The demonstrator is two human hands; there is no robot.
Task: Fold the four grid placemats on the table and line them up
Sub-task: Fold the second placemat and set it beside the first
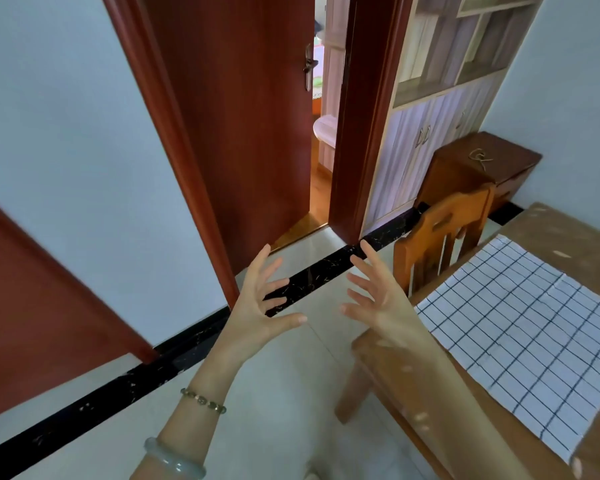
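Lower left: a pale bangle (174,460) and a beaded bracelet (203,400) on the left forearm. Just left of centre: left hand (257,306) raised over the tiled floor, palm turned inward, fingers straight and spread wide, gripping nothing. Above it: a red-brown door (239,116), ajar. Just right of centre: right hand (378,303) facing the left, apart from it, fingers likewise splayed, empty. Farther right: an orange wooden chair (440,233) close against the table (548,230). Right edge: one grid placemat (520,334), flat and unfolded on the table, apart from both hands.
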